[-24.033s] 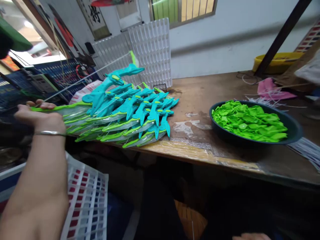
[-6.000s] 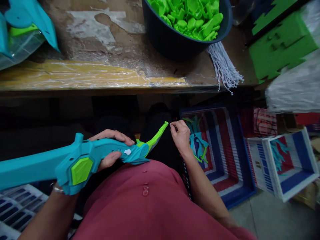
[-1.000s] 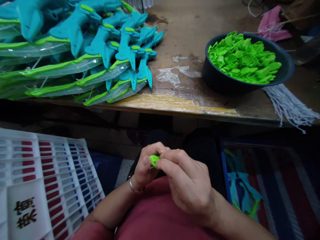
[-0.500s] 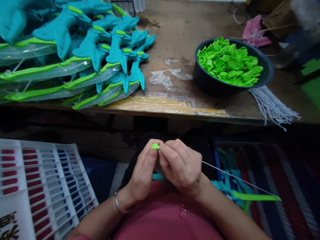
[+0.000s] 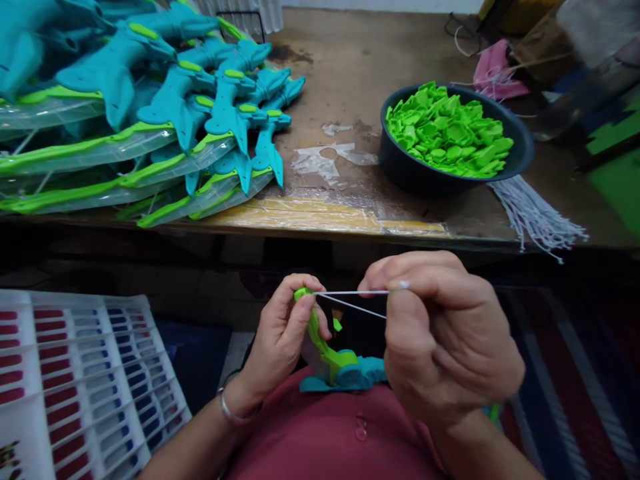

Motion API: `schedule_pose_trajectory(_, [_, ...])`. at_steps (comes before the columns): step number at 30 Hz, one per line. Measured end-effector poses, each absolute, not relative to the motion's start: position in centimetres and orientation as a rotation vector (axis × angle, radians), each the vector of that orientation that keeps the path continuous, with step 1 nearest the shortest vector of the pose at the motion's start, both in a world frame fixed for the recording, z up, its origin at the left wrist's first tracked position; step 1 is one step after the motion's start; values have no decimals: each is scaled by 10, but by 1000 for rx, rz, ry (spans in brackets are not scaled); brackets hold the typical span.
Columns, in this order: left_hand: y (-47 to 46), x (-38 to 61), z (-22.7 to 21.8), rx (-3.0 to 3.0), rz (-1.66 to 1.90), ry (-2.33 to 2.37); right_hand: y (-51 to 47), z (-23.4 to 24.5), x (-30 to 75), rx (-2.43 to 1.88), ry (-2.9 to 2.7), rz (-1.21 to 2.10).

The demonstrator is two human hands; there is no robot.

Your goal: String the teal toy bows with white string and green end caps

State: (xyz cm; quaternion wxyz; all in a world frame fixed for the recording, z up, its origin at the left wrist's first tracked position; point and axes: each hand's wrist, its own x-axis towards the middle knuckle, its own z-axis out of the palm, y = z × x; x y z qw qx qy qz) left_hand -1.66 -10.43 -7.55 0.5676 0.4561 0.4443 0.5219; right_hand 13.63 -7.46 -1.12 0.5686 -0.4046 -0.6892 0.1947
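The left hand point(image 5: 279, 337), palm turned inward and wrist bent up, pinches the green tip of a toy bow point(image 5: 345, 365) between thumb and fingers; the bow stands low before the person's chest, its turquoise part against the red shirt point(image 5: 320, 433). The right hand point(image 5: 447, 340), raised nearer the camera with fingers curled, grips a white cord point(image 5: 350, 293) by its knotted end, and 2 strands run taut from the bow's tip toward it. Ahead, a pile of similar bows point(image 5: 225, 103) covers the table's left side; a dark bowl point(image 5: 425, 179) of green pieces point(image 5: 447, 130) sits to the right, with a bundle of cords point(image 5: 535, 217) beside it, spilling over the edge. The hands work in the gap between the shirt and the table's taped front edge point(image 5: 310, 215), flanked by a white crate point(image 5: 85, 298) at left and a striped crate point(image 5: 565, 367) at right.
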Motion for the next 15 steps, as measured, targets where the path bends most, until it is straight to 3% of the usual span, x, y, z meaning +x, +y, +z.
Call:
schedule_pose_trajectory(10, [-107, -19, -75, 1064, 1301, 1033, -90, -41, 131, -928, -1996, 339])
schedule_pose_trajectory(15, [-111, -20, -77, 1090, 1289, 1017, -92, -50, 125, -1011, -1830, 632])
